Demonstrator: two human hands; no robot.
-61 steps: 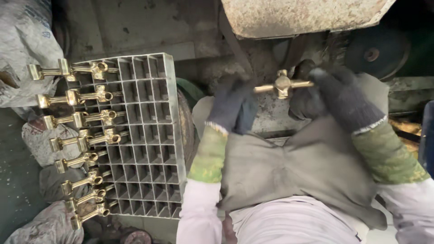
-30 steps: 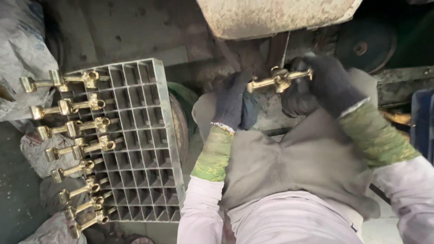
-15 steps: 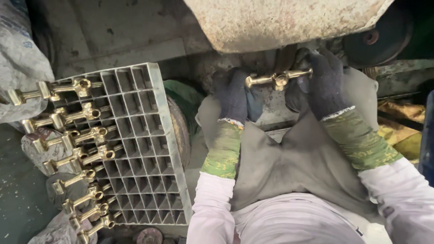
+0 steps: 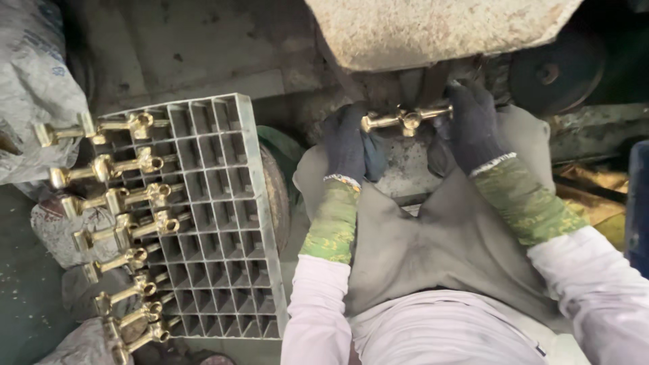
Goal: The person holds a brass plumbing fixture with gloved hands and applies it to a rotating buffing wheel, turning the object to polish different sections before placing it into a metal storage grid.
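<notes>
We held the brass fitting point(image 4: 405, 119) by its two ends, our left hand point(image 4: 346, 143) pinching one end and our right hand point(image 4: 471, 125) gripping the other, both in dark gloves. Over the last two seconds we had lifted it from above our lap up close under the rusty guard point(image 4: 433, 30), so it now sat level at the machine's mouth, seemingly ready for working. The grey grid crate point(image 4: 223, 223) to our left kept its row of finished brass fittings point(image 4: 122, 209).
</notes>
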